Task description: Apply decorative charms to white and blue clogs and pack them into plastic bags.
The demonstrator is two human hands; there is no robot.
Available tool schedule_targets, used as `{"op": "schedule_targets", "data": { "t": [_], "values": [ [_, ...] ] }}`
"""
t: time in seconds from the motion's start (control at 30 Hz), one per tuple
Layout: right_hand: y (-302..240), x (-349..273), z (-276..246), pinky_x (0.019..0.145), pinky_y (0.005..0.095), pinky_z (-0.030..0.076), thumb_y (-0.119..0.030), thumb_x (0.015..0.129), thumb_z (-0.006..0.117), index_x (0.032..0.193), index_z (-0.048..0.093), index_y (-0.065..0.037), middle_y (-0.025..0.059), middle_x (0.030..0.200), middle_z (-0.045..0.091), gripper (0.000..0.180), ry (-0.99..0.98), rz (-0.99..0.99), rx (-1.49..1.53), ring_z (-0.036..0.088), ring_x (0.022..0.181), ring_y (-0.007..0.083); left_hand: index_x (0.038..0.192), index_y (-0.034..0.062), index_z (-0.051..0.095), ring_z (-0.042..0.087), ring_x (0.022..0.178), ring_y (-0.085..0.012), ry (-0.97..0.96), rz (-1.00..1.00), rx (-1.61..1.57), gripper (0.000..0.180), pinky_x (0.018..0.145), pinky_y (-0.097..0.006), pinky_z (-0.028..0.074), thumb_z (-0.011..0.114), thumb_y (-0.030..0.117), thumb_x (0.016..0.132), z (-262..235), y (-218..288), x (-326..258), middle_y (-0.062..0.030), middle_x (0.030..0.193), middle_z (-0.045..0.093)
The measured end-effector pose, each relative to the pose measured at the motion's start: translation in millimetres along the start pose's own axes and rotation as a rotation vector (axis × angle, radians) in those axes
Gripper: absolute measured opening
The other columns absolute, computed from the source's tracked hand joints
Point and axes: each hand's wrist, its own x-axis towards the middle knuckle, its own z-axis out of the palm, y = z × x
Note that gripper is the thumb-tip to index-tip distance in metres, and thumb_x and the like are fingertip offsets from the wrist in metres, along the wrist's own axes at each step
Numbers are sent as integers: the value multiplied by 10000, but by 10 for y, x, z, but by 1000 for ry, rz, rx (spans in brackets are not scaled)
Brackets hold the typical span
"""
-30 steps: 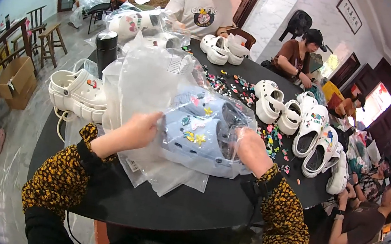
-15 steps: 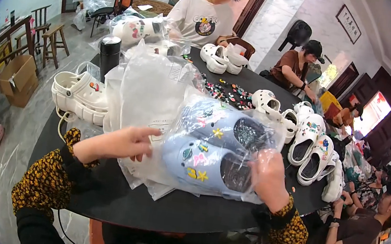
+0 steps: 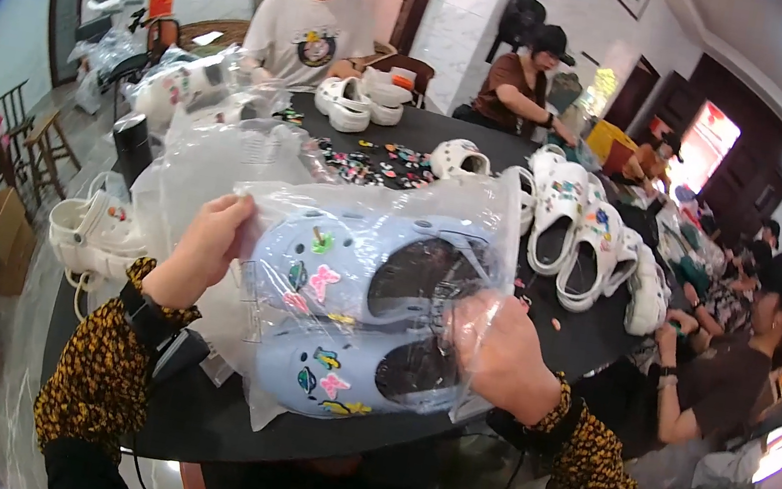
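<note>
Blue clogs (image 3: 351, 239): the pair sits side by side within the bag (image 3: 499, 230), lifted over the near half of the table (image 3: 212, 425), toes toward the table's left, heels toward its right, decorated tops facing up.
Bag: clear, creased film lying loosely around both clogs, with one slack corner hanging toward the table's near edge.
Left hand (image 3: 203, 252): its fingers pinch the film at the toe end, on the table's left side.
Right hand (image 3: 510, 359): its fingers curl in at the heels, apparently gripping the clogs; film overlaps them, so how much of it is caught cannot be told.
Handling: a steady pinch at the toes with even pressure at the heels should keep the pair level; the raised decorations could snag if the film is dragged hard across them.
Left room: tight, with spare bags (image 3: 210, 167) on the table's left part and white clogs (image 3: 95, 226) by its left edge.
Far room: loose charms (image 3: 393, 166) lie scattered on the table's far half, easily swept by trailing film.
Right room: a row of white shoes (image 3: 598, 230) lines the table's right side, limiting a wide elbow swing.
Near room: black surface shows along the table's near edge, probably the easiest side for lowering the pair.
</note>
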Motion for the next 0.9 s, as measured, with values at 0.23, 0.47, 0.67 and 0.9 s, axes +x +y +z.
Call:
{"op": "schedule_targets", "data": {
  "t": [0.23, 0.47, 0.67, 0.9],
  "values": [
    [2, -65, -93, 710, 331, 430, -130, 701, 545, 920, 585, 45, 140, 823, 583, 283, -73, 36, -31, 549, 788, 260, 950, 36, 596, 535, 703, -63, 196, 204, -153, 183, 628, -225, 440, 531, 207, 951, 137, -34, 186, 19, 804, 582],
    [-158, -88, 97, 670, 329, 428, -134, 714, 541, 880, 579, 46, 124, 769, 577, 248, -12, 104, -46, 547, 748, 246, 885, 15, 592, 487, 640, -75, 206, 241, 9, 220, 574, -225, 397, 542, 222, 939, 53, 76, 445, 17, 751, 547],
    [-298, -5, 558, 643, 368, 448, -141, 750, 594, 787, 561, 19, 142, 767, 550, 168, 91, 298, 173, 547, 745, 276, 941, -21, 603, 579, 713, -174, 158, 311, 758, 260, 631, -283, 458, 554, 233, 907, 205, 531, 358, -95, 785, 611],
    [-366, -18, 840, 681, 412, 475, -83, 741, 575, 821, 563, 19, 175, 800, 571, 130, -86, 348, 401, 573, 784, 340, 1025, 20, 597, 551, 994, -341, -360, 882, 1284, 264, 870, -403, 439, 670, 97, 783, 1133, 347, -765, -152, 1022, 593]
  ]
}}
